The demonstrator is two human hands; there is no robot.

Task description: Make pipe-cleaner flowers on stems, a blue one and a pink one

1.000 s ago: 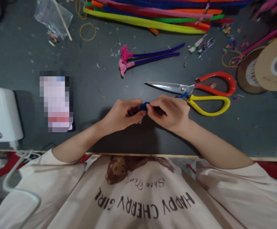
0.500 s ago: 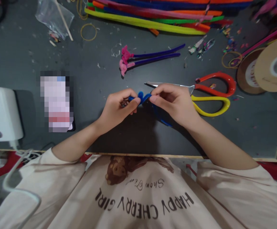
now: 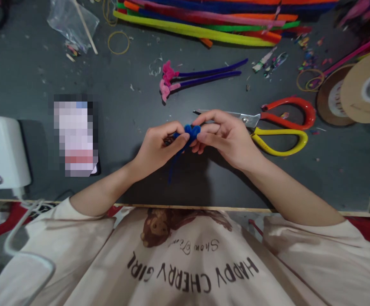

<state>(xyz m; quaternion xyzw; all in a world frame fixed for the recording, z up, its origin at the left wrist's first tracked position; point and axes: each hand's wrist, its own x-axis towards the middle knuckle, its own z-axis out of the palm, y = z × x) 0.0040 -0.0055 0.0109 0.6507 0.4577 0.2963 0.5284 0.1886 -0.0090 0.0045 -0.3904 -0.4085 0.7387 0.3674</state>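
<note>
A blue pipe cleaner, bent into small loops, is held between both hands over the table. My left hand pinches it with thumb and forefinger from the left. From the other side my right hand closes thumb and fingertips on the looped part. A thin loose end trails down below my left fingers. Just behind my right hand lie scissors with one red and one yellow handle, their blades partly hidden. Farther back rest two pipe cleaner flowers with pink heads and purple stems.
A bundle of colourful pipe cleaners lies along the back. Ribbon spools are at right. A phone with a blurred screen and a white power bank with a cable sit at left. Rubber bands and scraps are scattered about.
The blue pipe cleaner's loose end has swung from the right side to the lower left. My right hand has come closer to my left, and the loops are bunched tighter.
</note>
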